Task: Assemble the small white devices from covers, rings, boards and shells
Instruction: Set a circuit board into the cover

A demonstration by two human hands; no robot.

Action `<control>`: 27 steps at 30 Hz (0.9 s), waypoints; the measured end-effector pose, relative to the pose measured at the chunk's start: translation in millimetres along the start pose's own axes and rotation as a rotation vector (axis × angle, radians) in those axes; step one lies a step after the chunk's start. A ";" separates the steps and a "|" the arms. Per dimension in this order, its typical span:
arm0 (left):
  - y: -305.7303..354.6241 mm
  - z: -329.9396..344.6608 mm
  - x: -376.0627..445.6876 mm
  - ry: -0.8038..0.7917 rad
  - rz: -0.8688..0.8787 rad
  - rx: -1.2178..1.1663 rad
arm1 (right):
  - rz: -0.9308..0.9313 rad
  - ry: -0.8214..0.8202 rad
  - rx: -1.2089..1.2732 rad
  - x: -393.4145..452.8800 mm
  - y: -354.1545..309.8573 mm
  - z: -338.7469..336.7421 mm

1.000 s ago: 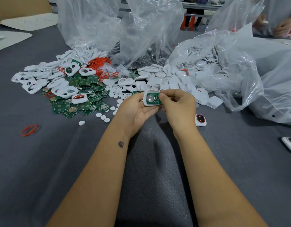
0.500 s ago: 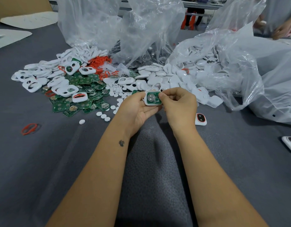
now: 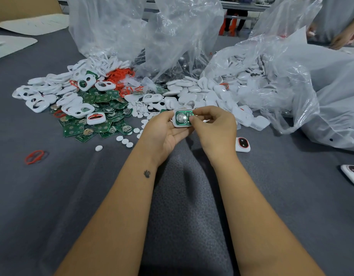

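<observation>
Grey felt table (image 3: 52, 206): the near half, on both sides of the forearms, is bare felt except one loose red ring (image 3: 34, 156) at left. Far half is crowded edge to edge: white covers (image 3: 78, 110) and green circuit boards (image 3: 104, 126) heaped at left, red rings (image 3: 120, 74) behind them, white shells (image 3: 210, 92) spilling from clear plastic bags (image 3: 271, 76) at centre and right. Small white discs (image 3: 125, 141) lie scattered just left of the left wrist.

Finished device (image 3: 242, 144) sits on the felt just beside the right hand; a second one (image 3: 352, 175) lies at the right frame edge.

Both forearms reach forward and meet at centre. Left hand (image 3: 164, 134), palm up, cradles the white shell with green board (image 3: 183, 118) seated in it, coin cell facing up, fingers curled round its left side. Right hand (image 3: 214, 130) is knuckles up, thumb and forefinger pinching the shell's right edge. The part is held above the felt, just in front of the shell pile.
</observation>
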State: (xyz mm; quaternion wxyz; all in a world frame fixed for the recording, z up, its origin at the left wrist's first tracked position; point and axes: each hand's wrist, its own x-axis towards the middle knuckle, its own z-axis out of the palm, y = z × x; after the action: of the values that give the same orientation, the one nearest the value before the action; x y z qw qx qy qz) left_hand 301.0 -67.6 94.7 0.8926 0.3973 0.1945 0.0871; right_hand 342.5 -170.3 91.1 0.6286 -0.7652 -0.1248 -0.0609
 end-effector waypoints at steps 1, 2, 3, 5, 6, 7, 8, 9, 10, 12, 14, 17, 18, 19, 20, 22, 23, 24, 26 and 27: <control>0.1 0.3 -0.4 -0.001 0.003 0.005 | -0.002 0.005 -0.007 0.3 0.3 0.2; 0.5 0.5 -0.7 -0.001 0.007 0.010 | -0.002 0.009 -0.011 0.2 0.7 0.5; 0.7 0.7 -0.7 -0.001 0.009 0.011 | 0.001 0.013 -0.011 0.4 1.1 0.5; 0.3 0.9 -0.6 -0.002 0.008 0.007 | 0.006 0.015 -0.010 0.2 2.2 1.1; -0.1 0.9 -0.4 -0.006 0.007 0.003 | 0.008 0.015 -0.012 0.1 2.5 1.6; -0.4 0.7 -0.4 -0.015 0.006 -0.004 | 0.008 0.015 -0.014 -0.1 2.6 2.0; -0.4 0.6 -0.5 -0.029 0.005 -0.016 | 0.002 0.017 -0.016 -0.1 2.5 2.3; -0.2 0.4 -0.6 -0.044 0.003 -0.034 | -0.008 0.019 -0.020 -0.4 2.4 2.6; 0.3 0.2 -0.7 -0.054 0.001 -0.051 | -0.018 0.021 -0.022 -0.8 2.2 2.9; 0.5 -0.1 -0.8 -0.066 0.005 -0.065 | -0.024 0.025 -0.014 -1.6 2.0 3.0; -0.8 -1.1 0.0 -0.065 0.043 -0.027 | -0.015 0.030 -0.007 -1.6 2.0 3.1; -3.0 -3.7 1.0 -0.090 0.114 0.090 | -0.006 0.028 -0.007 -2.0 1.4 2.8; -3.3 -4.1 1.0 -0.100 0.125 0.111 | 0.001 0.022 0.000 -1.8 1.4 2.7; -3.2 -4.4 1.1 -0.105 0.130 0.114 | 0.011 0.013 0.008 -1.6 1.4 2.6; -3.1 -4.6 1.2 -0.102 0.133 0.105 | 0.024 0.004 0.016 -1.5 1.1 2.6; -2.4 -5.3 1.3 -0.079 0.136 0.075 | 0.071 -0.004 0.071 -0.8 0.4 2.8; -1.9 -5.8 1.3 -0.069 0.134 0.058 | 0.101 0.000 0.118 -0.4 -0.2 2.3; -1.6 -6.1 1.2 -0.067 0.129 0.039 | 0.124 0.009 0.161 0.0 -0.4 1.5; -0.5 -6.2 0.6 -0.069 0.115 0.004 | 0.137 0.019 0.188 0.6 -0.1 -0.6; 0.3 -5.9 0.4 -0.063 0.110 -0.009 | 0.120 0.019 0.171 0.8 0.2 -1.2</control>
State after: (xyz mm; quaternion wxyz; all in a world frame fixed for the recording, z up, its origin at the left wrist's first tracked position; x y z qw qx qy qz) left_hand 298.9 -63.3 91.2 0.8940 0.4057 0.1439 0.1244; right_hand 343.4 -171.4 91.4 0.6952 -0.7144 -0.0775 -0.0193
